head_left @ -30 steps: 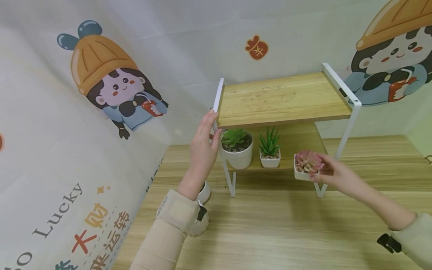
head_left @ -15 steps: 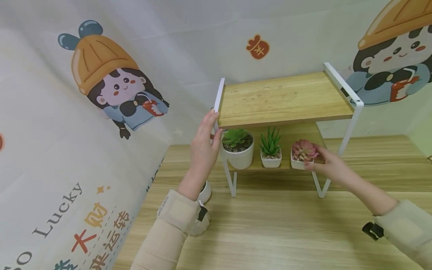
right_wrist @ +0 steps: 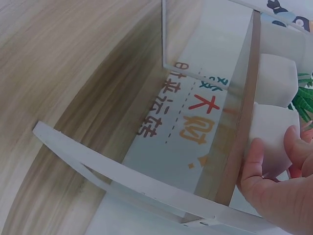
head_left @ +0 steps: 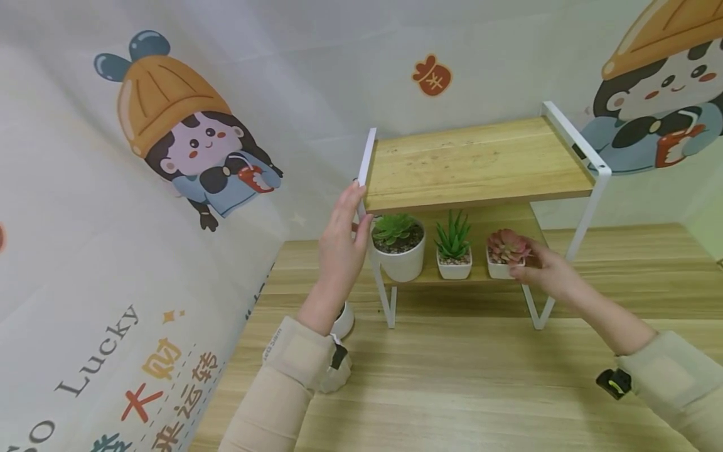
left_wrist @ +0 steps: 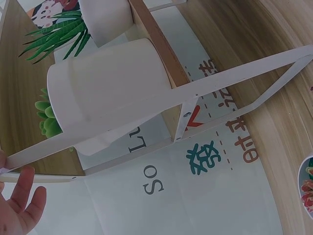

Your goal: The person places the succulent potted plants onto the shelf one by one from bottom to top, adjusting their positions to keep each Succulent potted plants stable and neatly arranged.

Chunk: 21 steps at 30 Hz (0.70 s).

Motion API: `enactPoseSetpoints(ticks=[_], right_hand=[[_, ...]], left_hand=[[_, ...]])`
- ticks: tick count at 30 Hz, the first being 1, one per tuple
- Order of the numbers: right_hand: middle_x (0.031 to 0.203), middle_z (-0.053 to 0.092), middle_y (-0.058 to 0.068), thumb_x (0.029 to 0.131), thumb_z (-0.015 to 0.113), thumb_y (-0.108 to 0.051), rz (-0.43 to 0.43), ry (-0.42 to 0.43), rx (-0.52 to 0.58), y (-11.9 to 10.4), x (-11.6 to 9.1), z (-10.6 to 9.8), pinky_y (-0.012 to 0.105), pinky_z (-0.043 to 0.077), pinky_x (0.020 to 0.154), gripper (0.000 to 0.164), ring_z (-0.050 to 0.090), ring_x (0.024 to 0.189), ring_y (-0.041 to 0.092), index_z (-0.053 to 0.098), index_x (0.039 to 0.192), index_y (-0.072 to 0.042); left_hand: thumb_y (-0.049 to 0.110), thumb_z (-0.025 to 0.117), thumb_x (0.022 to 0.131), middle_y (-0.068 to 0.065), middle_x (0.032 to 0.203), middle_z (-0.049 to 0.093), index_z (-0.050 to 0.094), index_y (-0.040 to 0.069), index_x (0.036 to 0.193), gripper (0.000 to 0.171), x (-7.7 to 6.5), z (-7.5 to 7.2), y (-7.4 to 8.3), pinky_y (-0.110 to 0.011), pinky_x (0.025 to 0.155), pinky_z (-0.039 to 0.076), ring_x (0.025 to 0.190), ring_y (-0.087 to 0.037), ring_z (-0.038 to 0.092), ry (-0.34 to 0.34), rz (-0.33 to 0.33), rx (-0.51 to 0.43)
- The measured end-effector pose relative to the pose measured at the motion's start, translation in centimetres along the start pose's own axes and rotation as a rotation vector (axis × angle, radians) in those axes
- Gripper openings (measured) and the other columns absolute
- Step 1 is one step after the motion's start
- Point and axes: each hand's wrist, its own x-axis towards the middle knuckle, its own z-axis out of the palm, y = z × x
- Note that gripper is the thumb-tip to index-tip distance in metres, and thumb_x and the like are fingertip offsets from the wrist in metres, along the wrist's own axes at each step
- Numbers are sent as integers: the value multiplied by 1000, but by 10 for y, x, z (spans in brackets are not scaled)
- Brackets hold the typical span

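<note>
In the head view my right hand [head_left: 548, 269] pinches the small square white pot of a pink succulent [head_left: 507, 247] at the right of the lower shelf. In the right wrist view, thumb and fingers lie around that white pot [right_wrist: 274, 129] near the shelf edge. My left hand [head_left: 341, 242] touches the left white metal frame of the two-tier rack, its fingers mostly straight. The left wrist view shows the left hand [left_wrist: 22, 210] beside the frame bar [left_wrist: 132, 113]. A spiky green succulent [head_left: 453, 242] and a larger round-potted succulent [head_left: 401, 254] stand on the same shelf.
Above the plants is the rack's wooden top board [head_left: 474, 166]. Another white pot [head_left: 343, 322] stands on the wooden table [head_left: 452, 383], partly behind my left sleeve. A printed cloth [head_left: 316, 75] hangs behind.
My right hand has moved the pink succulent up and left from in front of the rack onto the lower shelf. The left hand has stayed at the frame.
</note>
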Motion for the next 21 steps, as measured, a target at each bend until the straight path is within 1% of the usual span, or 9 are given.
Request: enactPoseSetpoints(ticks=[1, 3, 5, 6, 8, 13, 16, 18, 21], right_hand=[[119, 35, 25, 86, 46, -21, 3, 1, 8, 0, 1, 0, 25, 43, 79, 63, 39, 105, 24, 9, 131, 4], [118, 36, 25, 86, 45, -20, 6, 2, 23, 0, 1, 1, 26, 44, 78, 62, 43, 98, 13, 9, 131, 4], [119, 35, 25, 86, 45, -20, 8, -2, 41, 0, 2, 1, 31, 44, 79, 62, 44, 91, 2, 9, 131, 3], [119, 35, 26, 86, 44, -21, 8, -6, 44, 0, 1, 0, 31, 44, 80, 63, 44, 89, -2, 8, 131, 4], [119, 35, 26, 87, 43, -20, 8, -15, 56, 0, 1, 0, 33, 43, 81, 62, 44, 87, -5, 7, 131, 4], [118, 34, 25, 88, 42, -20, 4, -36, 48, 0, 1, -2, 32, 42, 83, 62, 42, 89, -5, 5, 131, 4], [120, 34, 24, 88, 42, -21, 0, -51, 39, 1, 1, -3, 34, 41, 84, 62, 42, 91, -5, 4, 132, 3], [121, 33, 23, 88, 41, -22, -3, -60, 33, 2, 1, -3, 37, 40, 84, 62, 43, 94, 0, 4, 132, 2], [124, 30, 22, 87, 42, -24, -10, -68, 28, 2, 1, -3, 40, 40, 84, 62, 41, 103, 13, 5, 132, 0]], left_hand=[[14, 50, 83, 2, 129, 35, 40, 13, 120, 38, 0, 0, 0, -16, 63, 46, 91, -15, 51, -2, -1, 0], [14, 50, 83, 1, 129, 35, 40, 13, 120, 39, 0, 0, 0, -15, 63, 45, 91, -15, 51, -6, -2, -4], [14, 50, 83, 1, 129, 35, 40, 13, 120, 39, 0, 0, 0, -16, 63, 45, 92, -15, 51, -6, -4, -7], [14, 50, 83, 1, 129, 35, 40, 13, 120, 39, 0, 0, 0, -16, 63, 46, 93, -15, 51, -5, -4, -9], [14, 49, 83, 1, 129, 35, 40, 13, 120, 38, 0, 0, 0, -17, 63, 46, 93, -15, 50, -4, -3, -9], [15, 49, 83, 2, 130, 34, 40, 13, 121, 38, 0, 0, -1, -19, 63, 47, 91, -15, 51, 1, 5, -11], [14, 49, 83, 1, 130, 34, 40, 13, 121, 38, 0, 1, -1, -20, 63, 47, 91, -15, 51, 5, 8, -17], [14, 49, 83, 1, 129, 35, 40, 12, 120, 38, 0, 1, -1, -20, 62, 47, 90, -15, 51, 6, 8, -20], [13, 50, 83, -1, 129, 36, 40, 12, 120, 39, 0, 0, 0, -22, 62, 47, 88, -15, 52, 7, 7, -25]])
